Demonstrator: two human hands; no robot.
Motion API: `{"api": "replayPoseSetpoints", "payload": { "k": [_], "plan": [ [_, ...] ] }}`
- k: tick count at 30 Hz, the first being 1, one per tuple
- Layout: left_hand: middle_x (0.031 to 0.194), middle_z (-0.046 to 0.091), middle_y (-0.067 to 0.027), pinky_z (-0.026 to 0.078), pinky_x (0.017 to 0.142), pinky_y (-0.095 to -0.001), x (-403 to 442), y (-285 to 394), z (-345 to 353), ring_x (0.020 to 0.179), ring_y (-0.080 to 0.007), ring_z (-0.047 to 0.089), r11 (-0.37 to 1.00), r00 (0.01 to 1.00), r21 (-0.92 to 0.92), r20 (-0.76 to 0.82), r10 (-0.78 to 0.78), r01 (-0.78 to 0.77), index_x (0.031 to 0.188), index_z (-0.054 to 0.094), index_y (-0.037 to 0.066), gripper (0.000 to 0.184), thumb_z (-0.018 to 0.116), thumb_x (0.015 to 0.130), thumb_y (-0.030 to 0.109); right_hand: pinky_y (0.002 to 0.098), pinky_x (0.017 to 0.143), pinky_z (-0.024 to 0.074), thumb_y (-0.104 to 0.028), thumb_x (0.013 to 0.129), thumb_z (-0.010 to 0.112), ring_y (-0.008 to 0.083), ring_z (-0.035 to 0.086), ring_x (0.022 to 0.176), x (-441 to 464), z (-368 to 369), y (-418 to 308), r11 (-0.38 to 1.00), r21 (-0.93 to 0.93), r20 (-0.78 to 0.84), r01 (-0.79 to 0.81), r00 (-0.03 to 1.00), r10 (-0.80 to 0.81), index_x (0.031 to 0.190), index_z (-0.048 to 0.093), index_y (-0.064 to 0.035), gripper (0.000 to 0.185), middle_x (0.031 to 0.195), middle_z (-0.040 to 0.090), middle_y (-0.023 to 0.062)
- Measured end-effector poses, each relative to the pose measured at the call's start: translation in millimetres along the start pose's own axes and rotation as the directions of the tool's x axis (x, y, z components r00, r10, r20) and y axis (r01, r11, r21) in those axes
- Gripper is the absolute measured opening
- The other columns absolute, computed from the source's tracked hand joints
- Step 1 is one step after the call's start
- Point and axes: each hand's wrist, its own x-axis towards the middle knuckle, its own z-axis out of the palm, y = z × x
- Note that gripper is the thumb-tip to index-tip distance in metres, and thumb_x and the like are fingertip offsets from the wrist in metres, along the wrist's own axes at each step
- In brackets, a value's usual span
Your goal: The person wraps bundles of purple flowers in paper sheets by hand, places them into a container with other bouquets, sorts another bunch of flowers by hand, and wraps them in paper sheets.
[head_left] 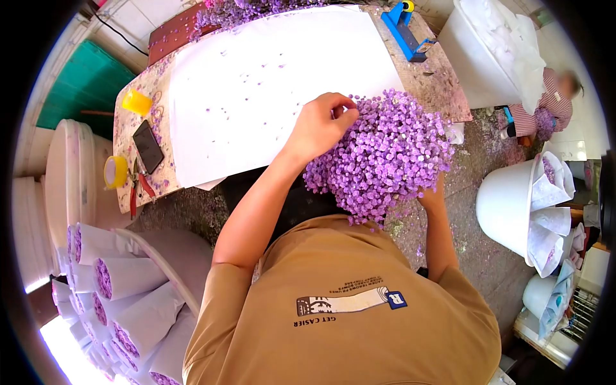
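Observation:
A full bunch of purple baby's breath (385,154) is held up in front of my chest, beside the table's right front corner. My right hand (431,194) is at its lower right side, closed around it, with most of the fingers hidden behind the blossoms. My left hand (326,122) is at the bunch's upper left edge. Its fingers are curled in a pinch against the outer blossoms; what they hold, if anything, is too small to make out. Under and beyond this hand lies a large white paper sheet (282,70) dotted with loose petals.
On the table are a blue tape dispenser (404,32), yellow tape rolls (136,102), a phone (148,146) and red-handled pruners (142,186). Wrapped bunches (128,276) fill a tub at left. White buckets (507,205) stand at right, where another person (552,106) sits with purple flowers.

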Motion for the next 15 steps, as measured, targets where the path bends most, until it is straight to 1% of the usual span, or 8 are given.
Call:
{"api": "replayPoseSetpoints", "payload": {
  "k": [2,6,8,9,12,13,14,15],
  "plan": [
    [0.085,0.066,-0.0129,0.050,0.072,-0.0340,15,-12,9,0.073,-0.0236,0.062,0.964,0.990,0.229,0.013,0.138,-0.138,0.095,0.072,0.001,0.019,0.068,0.087,0.019,0.0443,0.115,0.0325,-0.034,0.093,0.065,0.0370,0.047,0.136,-3,0,0,1.000,0.023,0.006,-0.017,1.000,0.017,0.140,0.051,0.0003,0.060,0.147,0.050,0.0201],
    [0.081,0.065,-0.0096,0.049,0.071,-0.0334,27,-24,12,0.072,-0.0207,0.059,0.977,0.989,0.159,-0.030,0.146,-0.140,0.094,0.071,0.000,0.017,0.067,0.088,0.016,0.0433,0.115,0.0335,-0.030,0.088,0.072,0.0342,0.047,0.136,-3,-1,-14,0.976,0.093,0.058,-0.198,0.979,0.193,0.144,0.042,0.0023,0.071,0.146,0.048,0.0210],
    [0.081,0.059,-0.0034,0.037,0.054,-0.0256,27,-21,5,0.063,-0.0092,0.047,0.934,0.984,-0.329,-0.059,-0.169,0.141,0.096,0.065,0.001,0.014,0.063,0.093,0.014,0.0429,0.114,0.0342,-0.027,0.087,0.073,0.0327,0.048,0.135,-5,1,-11,0.982,0.067,0.045,-0.176,0.984,0.173,0.145,0.040,0.0026,0.073,0.145,0.049,0.0194],
    [0.081,0.059,-0.0036,0.029,0.050,-0.0231,24,-18,-3,0.059,-0.0056,0.042,0.754,0.963,-0.605,0.093,-0.253,0.256,0.097,0.061,0.002,0.009,0.058,0.094,0.010,0.0427,0.114,0.0344,-0.026,0.087,0.073,0.0322,0.048,0.135,-4,2,-13,0.984,0.060,0.041,-0.170,0.985,0.168,0.145,0.039,0.0027,0.074,0.145,0.049,0.0188],
    [0.080,0.059,-0.0043,0.028,0.050,-0.0225,15,-5,-11,0.060,-0.0046,0.041,0.732,0.935,-0.583,0.249,-0.253,0.353,0.097,0.059,0.001,0.008,0.056,0.092,0.007,0.0387,0.105,0.0446,-0.013,0.079,0.078,0.0264,0.060,0.120,2,1,-25,0.990,0.095,-0.019,-0.103,0.994,0.105,0.131,0.057,0.0019,0.058,0.129,0.064,0.0153],
    [0.082,0.063,-0.0055,0.036,0.053,-0.0243,13,-10,-9,0.062,-0.0082,0.048,0.815,0.939,-0.481,0.269,-0.212,0.322,0.098,0.063,-0.001,0.012,0.057,0.091,0.008,0.0385,0.105,0.0443,-0.013,0.079,0.078,0.0258,0.060,0.121,3,0,-29,0.987,0.139,-0.016,-0.083,0.996,0.086,0.131,0.057,0.0019,0.058,0.129,0.064,0.0149],
    [0.082,0.063,-0.0055,0.036,0.053,-0.0243,14,-18,-5,0.062,-0.0082,0.048,0.816,0.939,-0.479,0.270,-0.214,0.324,0.098,0.063,-0.001,0.012,0.057,0.091,0.008,0.0385,0.105,0.0441,-0.013,0.079,0.078,0.0256,0.060,0.121,3,0,-31,0.984,0.162,-0.016,-0.073,0.997,0.076,0.131,0.056,0.0019,0.058,0.129,0.064,0.0147],
    [0.083,0.065,-0.0063,0.041,0.057,-0.0262,15,-24,1,0.065,-0.0105,0.052,0.932,0.976,-0.309,0.166,-0.142,0.188,0.098,0.065,-0.002,0.015,0.058,0.091,0.009,0.0384,0.106,0.0439,-0.012,0.079,0.078,0.0253,0.060,0.121,4,0,-33,0.981,0.184,-0.016,-0.063,0.998,0.067,0.131,0.056,0.0019,0.058,0.130,0.064,0.0145]
  ]
}}
